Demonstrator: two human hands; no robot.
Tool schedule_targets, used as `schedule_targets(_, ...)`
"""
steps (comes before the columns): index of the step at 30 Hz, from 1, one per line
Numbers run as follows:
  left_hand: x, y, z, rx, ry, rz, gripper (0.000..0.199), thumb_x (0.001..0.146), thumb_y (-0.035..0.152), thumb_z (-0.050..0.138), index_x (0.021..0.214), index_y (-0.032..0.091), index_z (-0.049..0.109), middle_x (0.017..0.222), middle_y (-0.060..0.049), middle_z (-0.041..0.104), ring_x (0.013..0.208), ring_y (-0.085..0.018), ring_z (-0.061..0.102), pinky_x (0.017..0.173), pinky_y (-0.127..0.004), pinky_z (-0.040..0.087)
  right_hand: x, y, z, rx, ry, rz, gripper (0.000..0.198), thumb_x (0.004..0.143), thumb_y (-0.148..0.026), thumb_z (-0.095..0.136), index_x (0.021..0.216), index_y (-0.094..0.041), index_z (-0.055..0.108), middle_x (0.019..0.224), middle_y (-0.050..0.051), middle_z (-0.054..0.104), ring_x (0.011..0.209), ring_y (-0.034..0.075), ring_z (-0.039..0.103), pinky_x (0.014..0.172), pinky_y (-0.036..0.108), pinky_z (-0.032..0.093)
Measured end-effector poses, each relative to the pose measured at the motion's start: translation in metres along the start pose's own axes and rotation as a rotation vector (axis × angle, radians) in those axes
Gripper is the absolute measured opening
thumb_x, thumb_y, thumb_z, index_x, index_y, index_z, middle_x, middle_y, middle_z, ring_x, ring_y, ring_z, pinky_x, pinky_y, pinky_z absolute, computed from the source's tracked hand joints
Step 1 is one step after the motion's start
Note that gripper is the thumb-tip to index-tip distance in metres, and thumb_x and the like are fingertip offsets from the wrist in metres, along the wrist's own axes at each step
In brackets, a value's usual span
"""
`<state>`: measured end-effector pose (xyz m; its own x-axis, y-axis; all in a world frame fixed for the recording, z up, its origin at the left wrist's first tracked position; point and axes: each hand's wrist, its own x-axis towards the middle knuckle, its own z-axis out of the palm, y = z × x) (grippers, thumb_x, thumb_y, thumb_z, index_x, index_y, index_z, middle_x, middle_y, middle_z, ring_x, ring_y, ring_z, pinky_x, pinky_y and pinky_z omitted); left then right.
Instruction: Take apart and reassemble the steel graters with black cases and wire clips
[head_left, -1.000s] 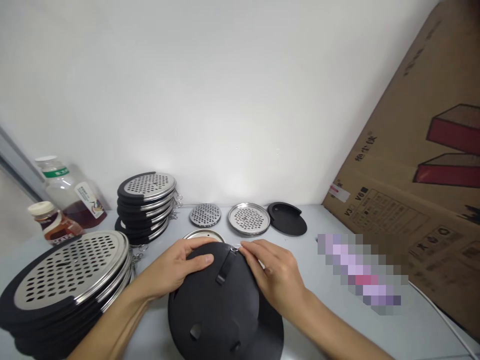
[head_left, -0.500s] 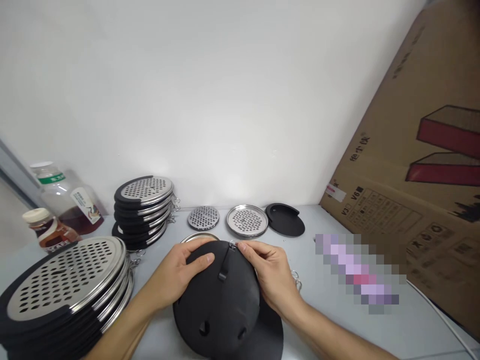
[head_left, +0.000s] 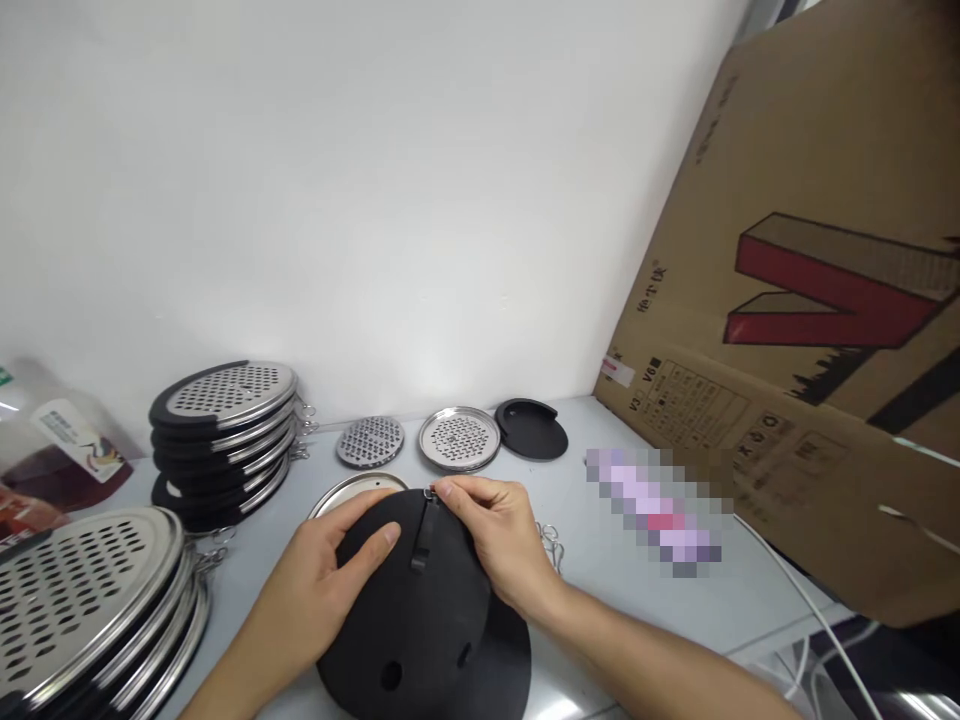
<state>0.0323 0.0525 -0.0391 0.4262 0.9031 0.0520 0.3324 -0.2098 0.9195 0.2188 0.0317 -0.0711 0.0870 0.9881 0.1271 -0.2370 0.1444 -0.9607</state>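
My left hand [head_left: 322, 575] is closed on the upper left edge of a round black cover [head_left: 405, 630], with the thumb lying across its face. The cover is tilted up and has two holes low down. A narrow dark strap or clip [head_left: 425, 540] runs down from its top edge. There, the fingers of my right hand [head_left: 502, 535] pinch a small metal ring [head_left: 430, 492], mostly hidden by the fingertips. Another flat black piece [head_left: 506, 660] lies underneath. Behind my left hand shows part of a round metal rim [head_left: 345, 492].
Stacks of perforated metal discs with black edging stand at back left [head_left: 225, 390] and front left [head_left: 82, 570]. Along the wall lie a small grater disc [head_left: 370, 441], a rimmed grater disc [head_left: 459, 438] and a black cover [head_left: 534, 430]. Loose metal rings [head_left: 551, 540] lie right. A cardboard box [head_left: 750, 400] leans rightward.
The view has turned to the right, so the scene sits further left. Both hands keep their hold on the cover and ring; the ring now sits closer against the cover's top edge.
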Motion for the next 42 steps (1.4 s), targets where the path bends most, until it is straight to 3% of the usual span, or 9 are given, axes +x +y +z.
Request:
schedule_targets(6, 0.001, 0.008, 0.003, -0.107, -0.081, -0.007, 0.035, 0.089, 0.041, 0.063, 0.12, 0.025, 0.068, 0.117, -0.003, 0.071, 0.105, -0.025, 0.065, 0.091, -0.03, 0.051, 0.011, -0.018, -0.008, -0.06, -0.045, 0.026, 0.024, 0.081, -0.043, 0.071, 0.086, -0.02, 0.08, 0.086, 0.006, 0.076, 0.082, 0.022, 0.068, 0.075, 0.032, 0.051)
schedule_targets(10, 0.004, 0.001, -0.021, -0.38, 0.139, -0.143, 0.047, 0.086, 0.042, 0.065, 0.129, 0.024, 0.06, 0.108, -0.005, 0.074, 0.092, -0.025, 0.071, 0.079, -0.032, 0.057, 0.024, -0.044, -0.06, -0.309, 0.218, -0.295, 0.018, 0.08, -0.039, 0.073, 0.082, -0.022, 0.078, 0.091, 0.005, 0.072, 0.093, 0.023, 0.063, 0.083, 0.033, 0.048)
schedule_targets(15, 0.018, 0.009, -0.029, -0.224, 0.439, 0.025, 0.043, 0.081, 0.041, 0.07, 0.121, 0.026, 0.065, 0.105, -0.003, 0.076, 0.09, -0.023, 0.072, 0.078, -0.029, 0.058, -0.006, -0.034, -0.119, -0.843, 0.012, -0.101, 0.031, 0.09, -0.039, 0.06, 0.068, -0.02, 0.072, 0.071, 0.004, 0.062, 0.068, 0.018, 0.057, 0.065, 0.031, 0.043)
schedule_targets(17, 0.031, 0.026, -0.008, -0.008, 0.418, 0.232, 0.032, 0.084, 0.036, 0.068, 0.114, 0.025, 0.07, 0.108, -0.003, 0.075, 0.096, -0.022, 0.07, 0.088, -0.03, 0.055, -0.022, -0.019, -0.125, -0.941, -0.057, -0.053, 0.038, 0.094, -0.037, 0.053, 0.063, -0.018, 0.068, 0.07, 0.004, 0.059, 0.066, 0.017, 0.056, 0.064, 0.031, 0.042)
schedule_targets(21, 0.069, 0.061, 0.06, 0.355, 0.09, 0.787, 0.036, 0.091, 0.017, 0.043, 0.114, 0.019, 0.071, 0.109, -0.002, 0.075, 0.103, -0.02, 0.068, 0.098, -0.032, 0.046, -0.039, 0.007, -0.125, -1.002, -0.093, -0.081, 0.034, 0.094, -0.035, 0.051, 0.073, -0.019, 0.073, 0.079, 0.006, 0.059, 0.075, 0.02, 0.059, 0.069, 0.031, 0.044)
schedule_targets(25, 0.114, 0.064, 0.123, 0.552, -0.078, 0.915, 0.048, 0.088, 0.007, 0.031, 0.114, 0.017, 0.069, 0.116, 0.001, 0.072, 0.117, -0.024, 0.06, 0.109, -0.041, 0.031, -0.039, 0.021, -0.134, -0.919, 0.037, -0.113, 0.027, 0.09, -0.04, 0.058, 0.099, -0.021, 0.075, 0.084, 0.007, 0.063, 0.076, 0.022, 0.061, 0.069, 0.032, 0.047)
schedule_targets(31, 0.16, 0.025, 0.167, 0.697, -0.155, 0.9, 0.032, 0.083, 0.0, 0.05, 0.097, 0.016, 0.074, 0.094, -0.01, 0.077, 0.104, -0.03, 0.068, 0.105, -0.048, 0.039, -0.04, 0.026, -0.151, -0.923, 0.214, -0.171, 0.034, 0.093, -0.045, 0.053, 0.097, -0.019, 0.075, 0.084, 0.01, 0.068, 0.077, 0.024, 0.063, 0.07, 0.033, 0.048)
schedule_targets(37, 0.146, 0.027, 0.134, 0.654, -0.139, 0.796, 0.029, 0.089, 0.015, 0.052, 0.113, 0.017, 0.069, 0.113, -0.008, 0.072, 0.122, -0.031, 0.057, 0.111, -0.049, 0.028, -0.04, 0.028, -0.155, -0.976, 0.19, -0.16, 0.035, 0.092, -0.047, 0.052, 0.094, -0.02, 0.074, 0.086, 0.01, 0.07, 0.077, 0.025, 0.065, 0.072, 0.035, 0.05)
schedule_targets(42, 0.056, 0.041, 0.07, 0.518, -0.383, 0.591, 0.032, 0.082, 0.039, 0.069, 0.108, 0.02, 0.072, 0.106, -0.008, 0.073, 0.101, -0.029, 0.067, 0.09, -0.036, 0.049, -0.03, 0.016, -0.158, -0.939, 0.11, -0.097, 0.034, 0.089, -0.05, 0.056, 0.091, -0.022, 0.075, 0.097, 0.01, 0.073, 0.09, 0.028, 0.067, 0.079, 0.036, 0.052)
